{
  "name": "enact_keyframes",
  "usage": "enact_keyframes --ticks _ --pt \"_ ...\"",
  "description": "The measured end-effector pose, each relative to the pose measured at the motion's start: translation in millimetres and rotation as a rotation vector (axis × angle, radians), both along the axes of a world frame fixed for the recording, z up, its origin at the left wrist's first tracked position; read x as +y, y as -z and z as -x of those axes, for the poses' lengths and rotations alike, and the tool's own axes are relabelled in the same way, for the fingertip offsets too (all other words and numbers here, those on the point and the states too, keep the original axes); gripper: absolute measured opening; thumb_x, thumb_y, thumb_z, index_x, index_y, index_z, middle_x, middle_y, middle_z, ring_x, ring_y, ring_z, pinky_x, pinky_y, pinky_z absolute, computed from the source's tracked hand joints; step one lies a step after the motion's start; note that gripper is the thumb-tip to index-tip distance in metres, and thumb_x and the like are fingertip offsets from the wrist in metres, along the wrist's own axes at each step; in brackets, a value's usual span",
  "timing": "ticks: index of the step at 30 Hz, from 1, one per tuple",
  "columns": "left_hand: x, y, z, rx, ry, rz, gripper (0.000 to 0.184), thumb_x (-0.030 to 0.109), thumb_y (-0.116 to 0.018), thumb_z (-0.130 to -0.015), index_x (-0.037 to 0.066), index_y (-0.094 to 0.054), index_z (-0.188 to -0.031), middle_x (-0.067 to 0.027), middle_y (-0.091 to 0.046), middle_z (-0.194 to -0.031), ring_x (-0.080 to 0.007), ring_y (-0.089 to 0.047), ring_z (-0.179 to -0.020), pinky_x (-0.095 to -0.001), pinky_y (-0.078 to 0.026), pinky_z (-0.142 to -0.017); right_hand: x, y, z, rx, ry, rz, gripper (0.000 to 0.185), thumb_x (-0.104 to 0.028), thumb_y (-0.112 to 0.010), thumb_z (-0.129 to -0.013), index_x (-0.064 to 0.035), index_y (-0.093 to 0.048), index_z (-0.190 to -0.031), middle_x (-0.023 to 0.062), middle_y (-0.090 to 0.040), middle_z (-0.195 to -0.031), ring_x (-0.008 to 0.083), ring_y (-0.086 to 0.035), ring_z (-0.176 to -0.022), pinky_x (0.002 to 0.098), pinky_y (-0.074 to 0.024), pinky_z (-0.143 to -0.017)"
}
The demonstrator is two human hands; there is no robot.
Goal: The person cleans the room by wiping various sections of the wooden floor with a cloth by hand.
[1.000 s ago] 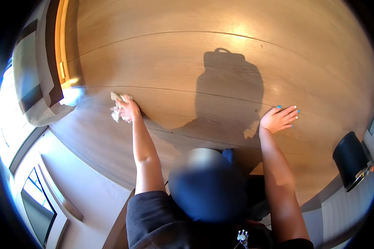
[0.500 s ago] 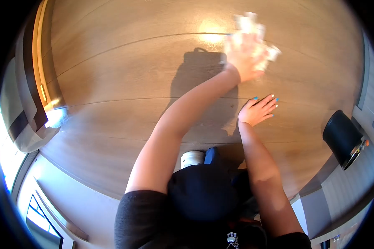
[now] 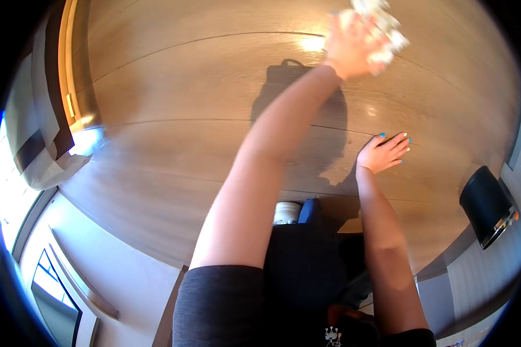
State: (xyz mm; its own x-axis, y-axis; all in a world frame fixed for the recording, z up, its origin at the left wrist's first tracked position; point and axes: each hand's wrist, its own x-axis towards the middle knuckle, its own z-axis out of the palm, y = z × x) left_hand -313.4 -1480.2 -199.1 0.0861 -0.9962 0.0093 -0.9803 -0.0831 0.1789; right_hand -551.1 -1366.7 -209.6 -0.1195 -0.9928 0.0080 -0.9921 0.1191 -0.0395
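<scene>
My left hand (image 3: 356, 46) is stretched far forward over the wooden floor (image 3: 173, 87), its fingers spread across a crumpled white cloth (image 3: 395, 41). It presses the cloth against the boards, and the cloth bunches out beyond and to the right of the fingers. Whether it is fabric or paper is hard to make out. My right hand (image 3: 383, 153) lies flat on the floor, closer to my body, with fingers apart and blue and white nails showing. Nothing is in it.
A black bin (image 3: 487, 205) stands to the right by the wall. On the left are a wooden frame (image 3: 68, 63) and a pale hanging bag or cloth (image 3: 37, 156) near a bright window. My light shoe (image 3: 286, 213) shows below, and my shadow falls across the boards.
My left hand has slid farther forward with the white cloth. My right hand stays flat on the floor, and the whole view has shifted a little.
</scene>
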Motion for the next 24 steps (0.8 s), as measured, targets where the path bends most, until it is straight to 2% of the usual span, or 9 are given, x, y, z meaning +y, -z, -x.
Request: enact_keyframes --ticks 1,3,7,11,12,14,17,20,24 --pt "10 3 -25 -0.039 -0.078 0.008 0.068 0.069 -0.038 -0.083 0.038 -0.028 -0.143 -0.0067 -0.018 -0.153 -0.0344 -0.018 -0.139 -0.0697 -0.010 -0.102 -1 -3 -1 0.011 -0.004 0.006 0.060 -0.035 -0.037 -0.092 -0.0104 -0.025 -0.145 0.0142 -0.022 -0.150 0.0371 -0.020 -0.138 0.0579 -0.0169 -0.108" --pt "43 -37 -78 0.026 -0.291 0.031 0.066 0.049 -0.050 -0.083 0.020 -0.037 -0.141 -0.0167 -0.023 -0.149 -0.0417 -0.023 -0.134 -0.0686 -0.026 -0.096 0 -5 -1 0.008 -0.005 0.007 0.059 -0.035 -0.037 -0.092 -0.0106 -0.026 -0.145 0.0138 -0.022 -0.151 0.0363 -0.020 -0.138 0.0577 -0.0169 -0.108" --pt "152 18 -194 -0.179 -0.609 0.016 0.071 0.068 -0.038 -0.084 0.032 -0.029 -0.144 -0.0068 -0.017 -0.153 -0.0370 -0.014 -0.139 -0.0664 -0.014 -0.103 0 -6 -4 -0.008 0.000 0.001 0.059 -0.034 -0.037 -0.092 -0.0113 -0.025 -0.145 0.0135 -0.020 -0.151 0.0347 -0.019 -0.139 0.0578 -0.0161 -0.108" --pt "291 -5 -238 -0.154 -0.958 -0.137 0.073 0.065 -0.041 -0.085 0.026 -0.027 -0.145 -0.0121 -0.014 -0.153 -0.0358 -0.014 -0.139 -0.0644 -0.017 -0.104 1 -8 -4 0.005 -0.005 0.010 0.059 -0.034 -0.036 -0.092 -0.0106 -0.025 -0.145 0.0135 -0.022 -0.151 0.0347 -0.019 -0.139 0.0578 -0.0164 -0.108" --pt "350 5 -248 -0.168 -0.984 -0.098 0.071 0.061 -0.041 -0.087 0.019 -0.032 -0.143 -0.0128 -0.016 -0.152 -0.0347 -0.018 -0.138 -0.0574 -0.020 -0.107 0 -8 -4 0.005 -0.005 0.011 0.059 -0.034 -0.036 -0.092 -0.0104 -0.025 -0.145 0.0136 -0.022 -0.151 0.0347 -0.019 -0.139 0.0578 -0.0163 -0.108" --pt "453 4 -234 -0.186 -1.239 -0.201 0.071 0.058 -0.035 -0.091 0.010 -0.031 -0.143 -0.0167 -0.021 -0.150 -0.0348 -0.019 -0.137 -0.0469 -0.016 -0.112 -1 -8 -3 -0.005 -0.005 -0.024 0.061 -0.033 -0.036 -0.091 -0.0096 -0.022 -0.146 0.0148 -0.018 -0.152 0.0358 -0.016 -0.139 0.0578 -0.0138 -0.108" --pt "585 6 -174 -0.079 -1.566 -0.332 0.079 0.060 -0.028 -0.092 0.001 -0.022 -0.143 -0.0223 -0.019 -0.149 -0.0358 -0.016 -0.138 -0.0467 -0.012 -0.113 -3 -9 -4 -0.003 0.008 -0.047 0.062 -0.033 -0.036 -0.091 -0.0092 -0.020 -0.146 0.0160 -0.016 -0.152 0.0374 -0.015 -0.139 0.0580 -0.0124 -0.109" --pt "608 9 -121 -0.097 -1.928 -0.455 0.078 0.064 -0.023 -0.090 0.007 -0.023 -0.144 -0.0235 -0.021 -0.148 -0.0397 -0.018 -0.137 -0.0477 -0.016 -0.112 -4 -11 -5 -0.006 -0.002 -0.036 0.062 -0.032 -0.037 -0.091 -0.0096 -0.020 -0.146 0.0158 -0.017 -0.152 0.0383 -0.016 -0.138 0.0586 -0.0130 -0.108" --pt "598 34 -160 -0.158 -2.169 -0.372 0.079 0.070 -0.020 -0.087 0.018 -0.021 -0.146 -0.0221 -0.018 -0.149 -0.0409 -0.021 -0.136 -0.0606 -0.014 -0.106 -3 -7 -2 0.002 0.000 -0.010 0.061 -0.032 -0.039 -0.092 -0.0109 -0.021 -0.146 0.0155 -0.019 -0.151 0.0369 -0.018 -0.138 0.0581 -0.0143 -0.108"
